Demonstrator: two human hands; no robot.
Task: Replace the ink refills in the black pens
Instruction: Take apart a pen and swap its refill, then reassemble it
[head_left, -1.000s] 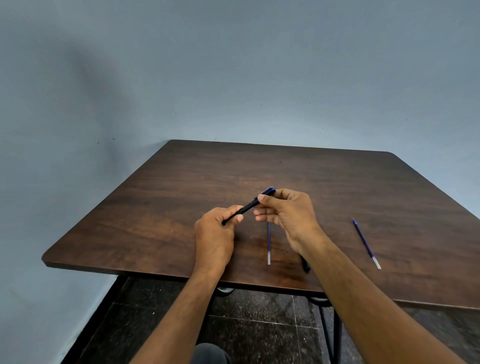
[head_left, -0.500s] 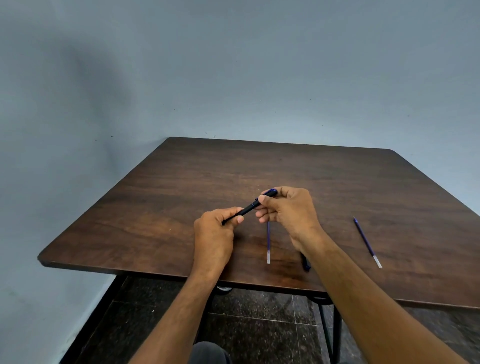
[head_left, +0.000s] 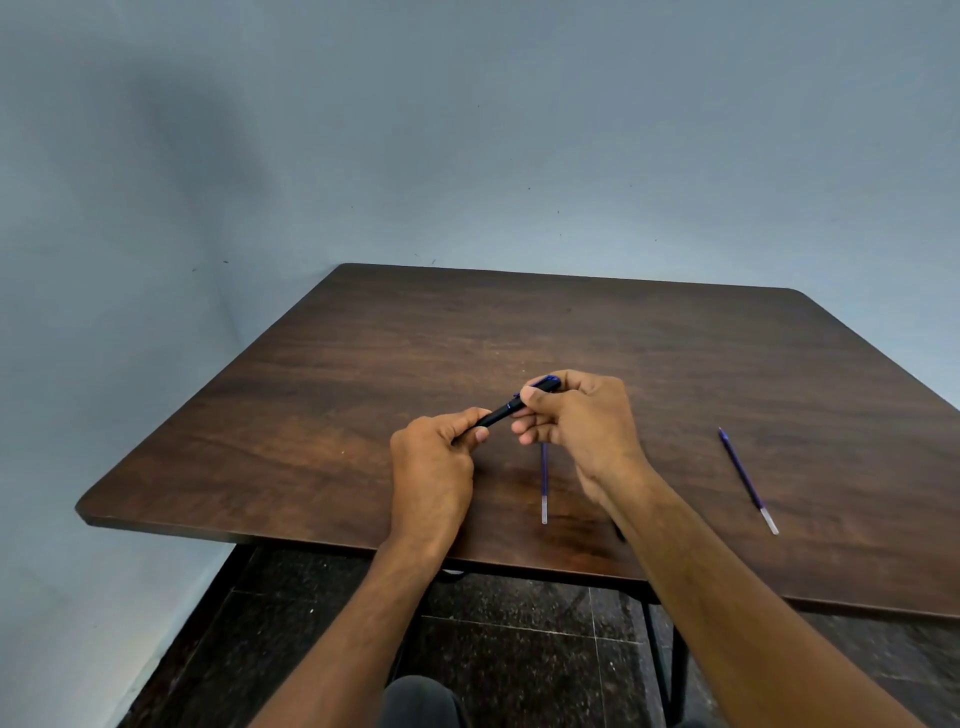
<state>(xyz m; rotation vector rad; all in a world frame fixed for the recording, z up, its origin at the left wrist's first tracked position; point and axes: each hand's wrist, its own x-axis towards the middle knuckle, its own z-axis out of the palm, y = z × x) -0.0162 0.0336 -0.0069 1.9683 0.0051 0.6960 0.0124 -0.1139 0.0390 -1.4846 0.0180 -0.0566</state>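
Observation:
A black pen (head_left: 503, 413) with a blue end is held slanting just above the brown table (head_left: 363, 374). My left hand (head_left: 434, 470) grips its lower end, fingers curled round it. My right hand (head_left: 576, 426) pinches the upper blue end between thumb and fingers. One blue ink refill (head_left: 544, 480) with a clear tip lies on the table between my hands, pointing toward me. A second blue refill (head_left: 747, 479) lies further right. A small dark object (head_left: 618, 532) peeks out from under my right forearm; I cannot tell what it is.
The table stands against a blue-grey wall at the back and left. Its near edge runs just under my forearms, with a dark tiled floor (head_left: 519, 649) and black metal legs (head_left: 675, 670) below.
My hands keep the same hold on the pen, nearly still. The view has shifted slightly.

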